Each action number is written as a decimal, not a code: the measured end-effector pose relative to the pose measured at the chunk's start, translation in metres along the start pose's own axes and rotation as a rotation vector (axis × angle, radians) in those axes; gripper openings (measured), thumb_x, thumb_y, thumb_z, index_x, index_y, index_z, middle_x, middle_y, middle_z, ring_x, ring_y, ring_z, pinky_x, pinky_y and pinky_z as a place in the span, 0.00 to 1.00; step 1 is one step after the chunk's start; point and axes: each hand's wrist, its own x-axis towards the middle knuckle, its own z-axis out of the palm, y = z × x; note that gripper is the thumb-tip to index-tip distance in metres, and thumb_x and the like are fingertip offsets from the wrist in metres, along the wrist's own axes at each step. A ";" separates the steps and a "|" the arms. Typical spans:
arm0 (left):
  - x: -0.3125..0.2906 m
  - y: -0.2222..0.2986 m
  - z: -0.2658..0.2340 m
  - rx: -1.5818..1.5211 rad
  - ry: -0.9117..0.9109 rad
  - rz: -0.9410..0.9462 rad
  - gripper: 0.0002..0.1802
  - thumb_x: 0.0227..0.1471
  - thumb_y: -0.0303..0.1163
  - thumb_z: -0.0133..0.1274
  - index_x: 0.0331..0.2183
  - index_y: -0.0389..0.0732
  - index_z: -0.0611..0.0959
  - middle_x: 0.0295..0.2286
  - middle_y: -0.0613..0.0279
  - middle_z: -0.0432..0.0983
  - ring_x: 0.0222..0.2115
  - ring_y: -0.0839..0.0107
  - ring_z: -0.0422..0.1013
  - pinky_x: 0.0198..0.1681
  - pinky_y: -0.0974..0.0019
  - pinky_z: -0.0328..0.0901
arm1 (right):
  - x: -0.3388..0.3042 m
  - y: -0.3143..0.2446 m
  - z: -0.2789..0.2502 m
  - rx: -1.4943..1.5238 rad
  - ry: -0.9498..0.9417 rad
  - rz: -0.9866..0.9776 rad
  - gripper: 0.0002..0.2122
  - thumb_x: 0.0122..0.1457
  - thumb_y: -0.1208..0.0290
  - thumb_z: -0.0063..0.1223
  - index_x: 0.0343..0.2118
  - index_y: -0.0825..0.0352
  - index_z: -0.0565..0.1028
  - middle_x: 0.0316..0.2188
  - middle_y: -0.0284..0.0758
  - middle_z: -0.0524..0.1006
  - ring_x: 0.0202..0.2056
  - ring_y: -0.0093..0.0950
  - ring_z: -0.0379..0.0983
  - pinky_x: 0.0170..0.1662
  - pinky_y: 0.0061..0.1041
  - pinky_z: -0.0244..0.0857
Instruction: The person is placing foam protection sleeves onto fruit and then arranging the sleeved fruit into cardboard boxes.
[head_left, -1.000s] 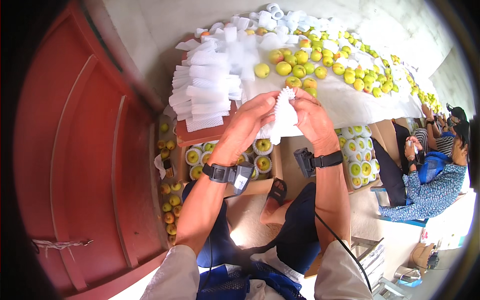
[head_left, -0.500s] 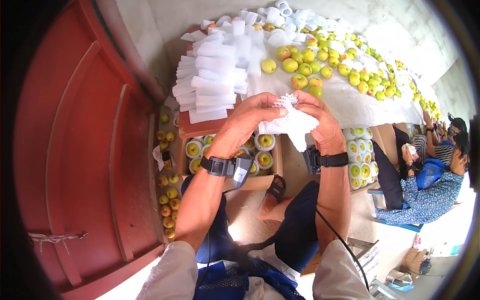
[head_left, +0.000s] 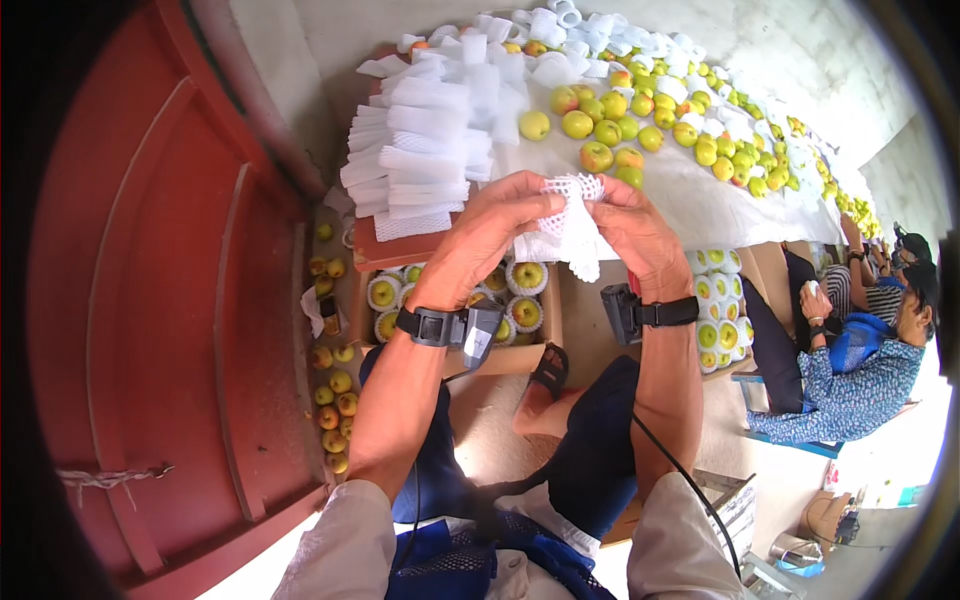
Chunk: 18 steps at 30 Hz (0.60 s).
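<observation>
A white foam fruit net [head_left: 575, 222] is stretched between my two hands in front of the table edge. My left hand [head_left: 497, 218] pinches its upper left side. My right hand [head_left: 645, 232] grips the upper right side, and the lower end hangs down loose. The top of the net is spread, and I see no apple inside it. Beyond my hands, loose yellow-green apples [head_left: 596, 157] lie on the white-covered table [head_left: 700, 215]. Flat foam nets are stacked in a pile [head_left: 425, 150] at the table's left.
Below the table stands a cardboard box [head_left: 505, 361] of netted apples, with another batch of netted apples [head_left: 709, 335] farther right. Loose apples [head_left: 335, 418] line the floor beside the red door [head_left: 180, 300]. A seated co-worker [head_left: 850, 385] is at the right, holding something white.
My hands have shifted slightly up, and the net's upper end is pulled wider, its lower end now hanging straighter. The co-worker's hand has moved a little.
</observation>
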 end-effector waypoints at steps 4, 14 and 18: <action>-0.001 0.001 0.000 0.051 -0.031 -0.023 0.09 0.54 0.31 0.61 0.36 0.39 0.81 0.37 0.67 0.77 0.41 0.80 0.69 0.48 0.70 0.63 | -0.002 -0.002 -0.001 -0.049 0.026 0.011 0.14 0.60 0.72 0.57 0.47 0.69 0.75 0.39 0.29 0.78 0.39 0.19 0.72 0.42 0.20 0.65; 0.008 -0.006 -0.003 0.220 0.113 0.152 0.07 0.53 0.27 0.63 0.34 0.40 0.81 0.29 0.70 0.79 0.29 0.82 0.71 0.35 0.76 0.66 | -0.009 -0.010 0.015 -0.107 0.113 -0.098 0.12 0.57 0.72 0.60 0.43 0.68 0.76 0.35 0.29 0.78 0.36 0.17 0.72 0.40 0.18 0.65; 0.018 -0.019 -0.005 0.265 0.231 0.274 0.07 0.52 0.25 0.62 0.34 0.37 0.80 0.29 0.68 0.79 0.29 0.83 0.71 0.32 0.75 0.66 | 0.001 -0.004 0.018 -0.217 0.268 -0.184 0.11 0.54 0.72 0.63 0.39 0.69 0.76 0.31 0.30 0.79 0.31 0.17 0.72 0.36 0.20 0.66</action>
